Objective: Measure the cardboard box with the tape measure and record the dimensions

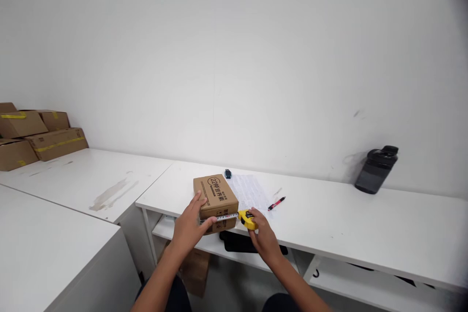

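Note:
A small brown cardboard box (pixel 215 190) with dark printing sits at the front edge of the white table. My left hand (pixel 190 219) grips its left side, fingers over the top and thumb against the front face. A white tape blade (pixel 226 217) stretches across that front face, close to my left thumb; its far end is hidden. In my right hand (pixel 263 236) is a yellow and black tape measure (pixel 247 220), held at the box's right front corner. Behind the box lies a written sheet of paper (pixel 250 190).
A red and black pen (pixel 277 204) lies right of the paper, and a small dark object (pixel 228 173) is behind the box. A dark bottle (pixel 376 170) stands near the wall. Cartons (pixel 58 142) are stacked far left. Below the tabletop runs a shelf (pixel 343 273).

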### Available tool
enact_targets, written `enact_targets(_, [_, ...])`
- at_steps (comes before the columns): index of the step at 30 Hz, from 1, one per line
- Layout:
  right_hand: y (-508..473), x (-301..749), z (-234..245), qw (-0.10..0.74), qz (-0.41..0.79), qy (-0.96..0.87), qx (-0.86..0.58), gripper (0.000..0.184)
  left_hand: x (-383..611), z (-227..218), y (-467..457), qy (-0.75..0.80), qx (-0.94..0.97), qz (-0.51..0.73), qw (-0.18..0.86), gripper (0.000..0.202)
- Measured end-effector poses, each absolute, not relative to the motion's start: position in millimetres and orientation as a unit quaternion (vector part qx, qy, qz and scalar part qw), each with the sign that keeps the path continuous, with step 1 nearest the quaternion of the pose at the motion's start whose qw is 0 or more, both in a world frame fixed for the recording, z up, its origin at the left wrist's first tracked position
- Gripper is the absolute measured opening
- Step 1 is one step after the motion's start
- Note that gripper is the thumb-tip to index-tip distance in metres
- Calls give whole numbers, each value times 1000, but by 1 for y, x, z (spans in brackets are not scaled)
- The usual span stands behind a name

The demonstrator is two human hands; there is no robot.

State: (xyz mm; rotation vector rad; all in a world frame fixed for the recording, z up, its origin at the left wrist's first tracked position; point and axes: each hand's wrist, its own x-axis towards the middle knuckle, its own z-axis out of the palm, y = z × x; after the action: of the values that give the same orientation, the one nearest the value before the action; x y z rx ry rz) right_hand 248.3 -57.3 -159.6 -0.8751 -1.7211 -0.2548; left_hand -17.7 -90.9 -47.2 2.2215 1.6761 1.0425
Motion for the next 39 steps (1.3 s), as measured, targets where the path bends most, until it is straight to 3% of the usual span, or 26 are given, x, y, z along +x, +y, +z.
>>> enact_targets(2, [-70, 247, -150, 552, -70, -723, -409, 16, -17, -48, -87, 569, 723, 376, 107, 54])
enact_targets(4, [-89, 247, -135, 551, -10, -689, -470, 26, -16, -51, -78, 575, 687, 420, 144, 54])
enact_targets(8, [-124, 249, -88, 583, 93, -600, -540, 42, -12, -54, -53, 522, 602, 545, 260, 32])
enact_targets(12, [-116, 245, -36, 629, 55, -583, -511, 42, -6, -58, -36, 468, 563, 597, 328, 26])
enact_targets(15, [-88, 235, -16, 598, 51, -643, -476, 37, -5, -60, -31, 458, 548, 609, 345, 27])
enact_targets(22, [-49, 230, -22, 486, 82, -774, -398, 31, -15, -54, -34, 468, 542, 595, 366, 63])
enact_targets(39, [-55, 249, -19, 417, 120, -799, -416, 31, 0, -72, -44, 501, 578, 584, 271, 43])
